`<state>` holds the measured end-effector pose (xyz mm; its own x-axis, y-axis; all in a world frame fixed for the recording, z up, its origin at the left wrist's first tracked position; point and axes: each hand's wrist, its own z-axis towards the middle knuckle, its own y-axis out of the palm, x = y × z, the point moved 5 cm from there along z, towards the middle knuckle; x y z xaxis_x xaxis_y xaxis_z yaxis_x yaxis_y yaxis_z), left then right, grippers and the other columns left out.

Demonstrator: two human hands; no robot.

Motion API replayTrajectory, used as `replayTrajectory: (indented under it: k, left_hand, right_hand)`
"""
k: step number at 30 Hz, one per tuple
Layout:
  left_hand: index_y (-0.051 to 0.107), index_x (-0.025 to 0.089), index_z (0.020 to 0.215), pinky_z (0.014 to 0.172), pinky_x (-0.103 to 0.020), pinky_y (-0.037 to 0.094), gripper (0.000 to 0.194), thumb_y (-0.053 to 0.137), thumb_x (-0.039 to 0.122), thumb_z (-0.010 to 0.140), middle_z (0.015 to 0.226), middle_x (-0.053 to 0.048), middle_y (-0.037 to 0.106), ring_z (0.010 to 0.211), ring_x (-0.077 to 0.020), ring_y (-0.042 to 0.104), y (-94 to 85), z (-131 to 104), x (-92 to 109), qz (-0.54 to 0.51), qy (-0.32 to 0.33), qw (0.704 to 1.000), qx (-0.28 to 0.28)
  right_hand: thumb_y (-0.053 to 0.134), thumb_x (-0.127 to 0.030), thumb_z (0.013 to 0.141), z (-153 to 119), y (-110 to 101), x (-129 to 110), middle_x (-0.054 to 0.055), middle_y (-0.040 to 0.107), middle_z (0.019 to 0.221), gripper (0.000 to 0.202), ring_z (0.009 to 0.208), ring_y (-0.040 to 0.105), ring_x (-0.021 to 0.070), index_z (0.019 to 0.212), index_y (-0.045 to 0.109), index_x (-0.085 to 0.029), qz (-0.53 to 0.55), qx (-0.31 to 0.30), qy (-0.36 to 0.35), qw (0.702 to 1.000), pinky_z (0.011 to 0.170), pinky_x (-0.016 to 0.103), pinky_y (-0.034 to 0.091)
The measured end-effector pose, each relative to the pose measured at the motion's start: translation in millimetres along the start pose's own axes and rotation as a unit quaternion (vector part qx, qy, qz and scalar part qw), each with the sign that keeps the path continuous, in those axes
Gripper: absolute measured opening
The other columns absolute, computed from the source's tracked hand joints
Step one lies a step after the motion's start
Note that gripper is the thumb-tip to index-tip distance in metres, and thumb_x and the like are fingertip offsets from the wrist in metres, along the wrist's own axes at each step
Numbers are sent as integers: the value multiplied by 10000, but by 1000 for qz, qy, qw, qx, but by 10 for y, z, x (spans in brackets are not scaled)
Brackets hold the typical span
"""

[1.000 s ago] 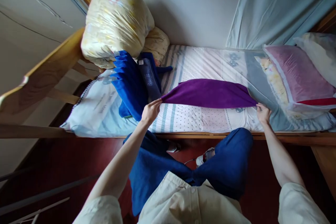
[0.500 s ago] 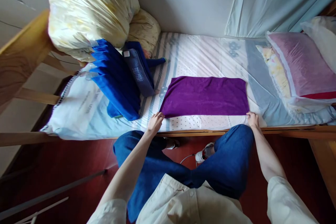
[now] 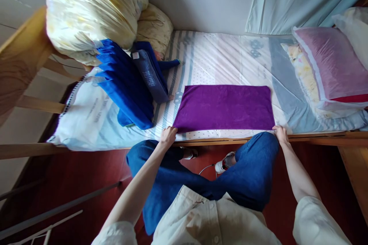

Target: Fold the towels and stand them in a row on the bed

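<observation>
A purple towel lies spread flat on the bed, its long side along the bed's front edge. My left hand pinches its near left corner. At the near right corner, the fingers of my right hand are closed on the cloth. Left of the towel stands a pile of folded blue towels, leaning to one side. Against that pile rests a dark blue folded cloth with pale lettering and a white tag.
A large yellowish bundle and a smaller patterned one sit at the back left. Pink bedding in a clear bag lies at the right. A wooden bed rail rises at the left, and a pale curtain hangs behind.
Both hands have drawn the towel's near edge slightly toward me and a little apart. The towel now looks flatter and tauter, with fewer wrinkles along its far edge.
</observation>
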<state>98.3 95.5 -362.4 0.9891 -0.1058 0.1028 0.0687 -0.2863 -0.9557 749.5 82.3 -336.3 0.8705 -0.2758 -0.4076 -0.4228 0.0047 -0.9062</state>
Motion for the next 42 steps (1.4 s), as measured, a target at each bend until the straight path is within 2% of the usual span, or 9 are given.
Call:
replayTrajectory:
  k: [4,9,14,18,21,24,27,37,42]
  left_hand:
    - [745,160,1058,979,-461,522,360,437,144,872,1149,-191,711,1151,-325,635,-156,256,536,-56,11,997,55]
    - [557,133,1439,1227,-559,306,518,403,258,961,1607,-181,422,1525,-326,329,-36,620,1346,-183,36,972,143]
    - [462,152,1532,1278,-560,197,585,383,265,964,1655,-150,350,1580,-285,215,375,704,1597,-232,21,961,147]
    - [427,160,1562,1294,-532,171,630,430,292,946,1655,-138,350,1575,-286,230,542,688,1508,-227,16,964,136]
    - [381,170,1590,1295,-535,169,671,456,316,939,1646,-139,365,1567,-299,253,589,694,1465,-228,3,965,129]
    - [391,163,1585,1286,-553,181,664,451,319,943,1644,-150,363,1566,-313,253,587,688,1478,-234,9,962,138]
    - [423,191,1570,1276,-564,202,637,444,298,942,1641,-132,373,1560,-310,270,570,674,1496,-236,10,960,147]
    - [396,235,1585,1269,-563,231,694,478,242,897,1633,-107,397,1550,-305,297,548,668,1491,-220,3,963,153]
    - [375,248,1596,1267,-571,233,713,483,240,890,1634,-101,398,1549,-307,299,567,667,1487,-216,2,965,149]
  right_hand:
    - [572,-64,685,157,-45,-269,48,576,523,255,626,646,215,489,595,-226,-49,1,25,999,728,348,554]
    - [545,-48,766,426,175,-1044,126,735,912,236,998,660,252,770,735,-188,-36,19,-31,999,984,371,519]
    - [447,-188,963,263,980,-2357,123,647,1374,415,1306,572,260,1328,644,-184,190,51,-148,969,1188,453,421]
    - [397,-294,1040,-24,1866,-3300,63,495,1572,529,1490,414,213,1564,405,-219,294,-49,-186,936,1259,421,351]
    - [426,-334,1047,-126,2282,-3596,50,471,1596,608,1512,388,196,1630,283,-236,312,-129,-189,922,1278,403,325]
    - [439,-321,1046,-113,2354,-3512,52,473,1598,613,1504,406,192,1635,283,-248,294,-162,-202,920,1279,392,327]
    - [401,-274,1048,-46,2182,-3207,50,444,1617,571,1510,396,188,1615,342,-242,273,-151,-234,921,1272,383,345]
    - [424,-267,1013,463,1225,-1505,103,470,1595,531,1485,441,226,1531,487,-168,130,-1,-178,975,1255,411,380]
    - [419,-296,1004,673,952,-941,121,471,1592,538,1483,443,233,1516,498,-150,56,20,-163,985,1248,406,381]
